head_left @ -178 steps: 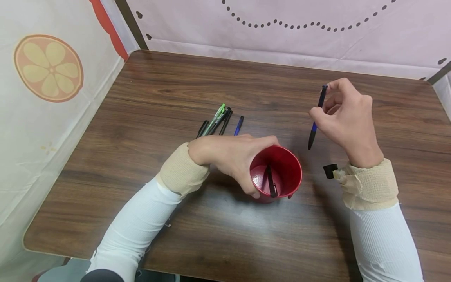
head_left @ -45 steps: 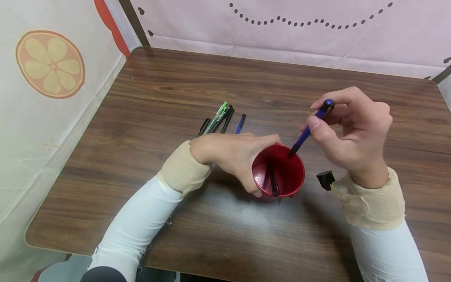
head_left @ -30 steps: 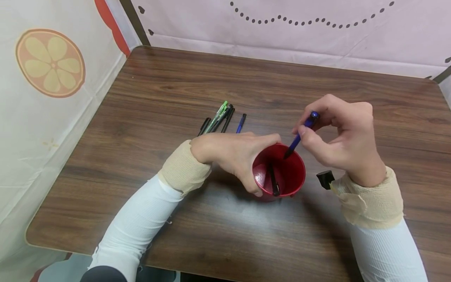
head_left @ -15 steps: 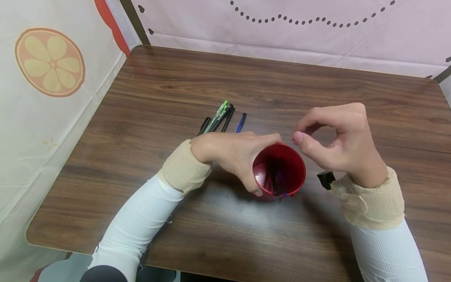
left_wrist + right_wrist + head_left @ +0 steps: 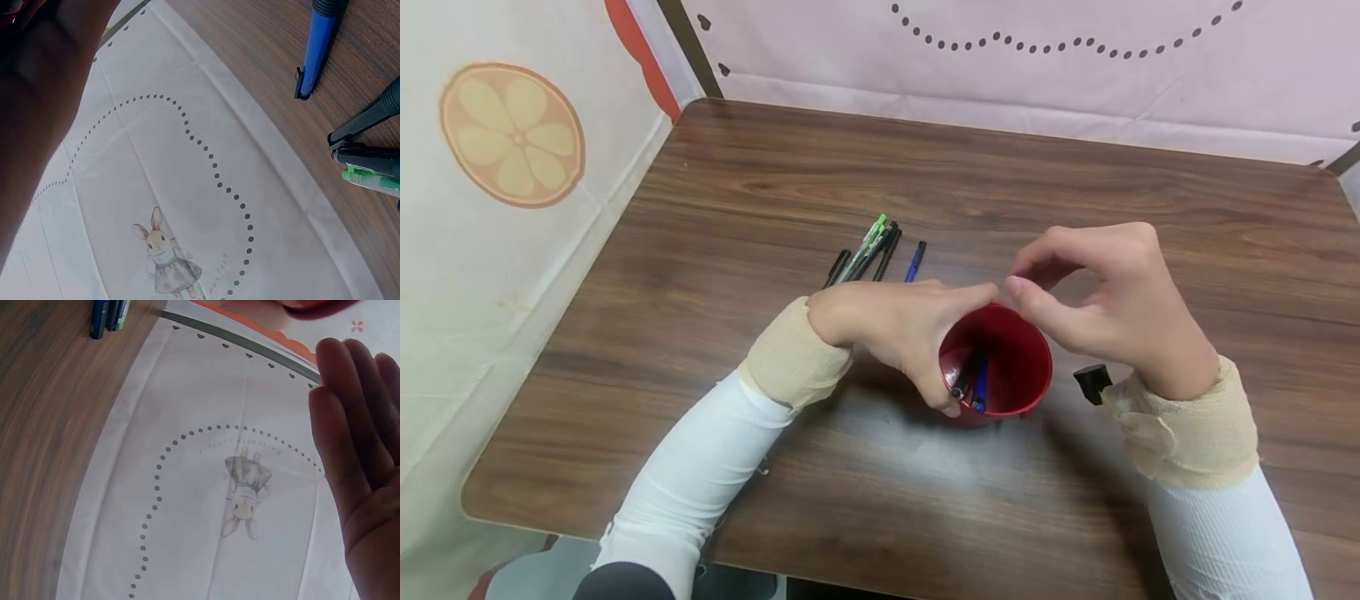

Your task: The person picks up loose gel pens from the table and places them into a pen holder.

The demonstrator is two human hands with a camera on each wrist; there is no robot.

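My left hand (image 5: 898, 321) grips a red cup (image 5: 1033, 375) by its side, thumb at the near edge and fingers round the far side. Inside the cup lean a blue pen (image 5: 981, 379) and a black pen (image 5: 964, 382). Just past the rim on the right, my right hand (image 5: 1101, 287) hovers with nothing in it, thumb tip close to the index finger. Its other fingers (image 5: 356, 412) look extended in the right wrist view. Beyond my left hand lies another blue pen (image 5: 915, 262), its lower end hidden behind that hand.
A bunch of pens lies left of the blue one: a green pen (image 5: 872, 237) and several black pens (image 5: 887, 254). All rest on the brown wooden table (image 5: 760, 183). A printed white sheet (image 5: 1000, 83) hangs along the back edge, another along the left side.
My right hand held a blue-and-black pen off to the right, brought it over the cup and let it drop in. The left hand's grip on the cup stays the same.
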